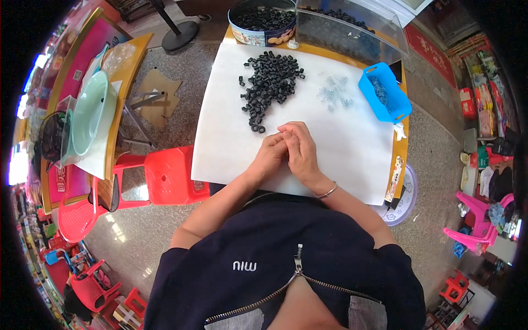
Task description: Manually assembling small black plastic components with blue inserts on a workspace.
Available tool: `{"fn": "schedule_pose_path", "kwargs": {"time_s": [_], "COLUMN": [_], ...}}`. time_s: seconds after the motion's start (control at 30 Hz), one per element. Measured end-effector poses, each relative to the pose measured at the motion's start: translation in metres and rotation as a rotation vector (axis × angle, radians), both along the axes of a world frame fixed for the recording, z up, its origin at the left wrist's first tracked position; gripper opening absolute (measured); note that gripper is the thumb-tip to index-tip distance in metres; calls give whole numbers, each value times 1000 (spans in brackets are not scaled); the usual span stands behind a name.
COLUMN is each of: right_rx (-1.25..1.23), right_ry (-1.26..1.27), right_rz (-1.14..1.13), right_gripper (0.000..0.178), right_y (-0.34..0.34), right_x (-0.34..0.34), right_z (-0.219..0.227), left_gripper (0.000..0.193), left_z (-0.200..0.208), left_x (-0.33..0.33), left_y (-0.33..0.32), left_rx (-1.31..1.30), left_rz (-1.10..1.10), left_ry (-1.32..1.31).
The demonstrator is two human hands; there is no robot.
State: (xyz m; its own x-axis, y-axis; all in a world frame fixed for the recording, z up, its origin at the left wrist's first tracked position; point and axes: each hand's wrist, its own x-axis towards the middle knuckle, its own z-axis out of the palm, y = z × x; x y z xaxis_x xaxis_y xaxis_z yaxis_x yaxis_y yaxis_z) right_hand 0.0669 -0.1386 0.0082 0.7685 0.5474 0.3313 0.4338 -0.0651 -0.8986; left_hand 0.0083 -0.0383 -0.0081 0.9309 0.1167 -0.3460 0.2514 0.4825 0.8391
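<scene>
My left hand (269, 156) and my right hand (302, 153) meet over the near middle of the white-topped table (341, 165). Their fingers are closed and pressed against each other; whatever lies between them, if anything, is hidden. Just beyond my fingertips begins a heap of small black ring-shaped parts (272, 82), narrowing toward my left hand. To the right of the heap, small clear bluish pieces (335, 93) lie loosely scattered. A blue plastic basket (400, 100) at the right edge contains more such pieces.
A round tin (258, 36) and a clear plastic bin (352, 41), both with black parts, stand along the far edge. Red stools (170, 176) are at the left, near a side table with a pale green basin (94, 113). A lilac basin (408, 203) sits below the right edge.
</scene>
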Motion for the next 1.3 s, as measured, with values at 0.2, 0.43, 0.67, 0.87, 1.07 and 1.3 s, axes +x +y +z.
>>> {"fn": "schedule_pose_path", "kwargs": {"time_s": [0.2,0.43,0.67,0.87,1.07,1.3], "right_rx": [-17,-55,-70,-157,-355,-477], "right_ry": [226,-16,-448,-845,-547,-576], "right_rz": [52,118,-278,-314,36,53], "right_gripper": [20,14,22,20,18,25], "right_y": [-3,-26,7,40,79,101], "right_x": [0,31,189,236,177,176], "right_z": [13,26,107,103,27,5], "left_gripper": [30,48,50,42,37,36], "left_z": [1,15,22,16,12,9], "left_x": [-1,-1,2,3,5,8], "left_y": [3,10,9,11,12,12], "left_rx": [-57,-380,-360,-455,-498,-512], "left_rz": [-10,-22,-75,-66,-89,-110], "left_ry": [-3,-73,-147,-138,-114,-140]}}
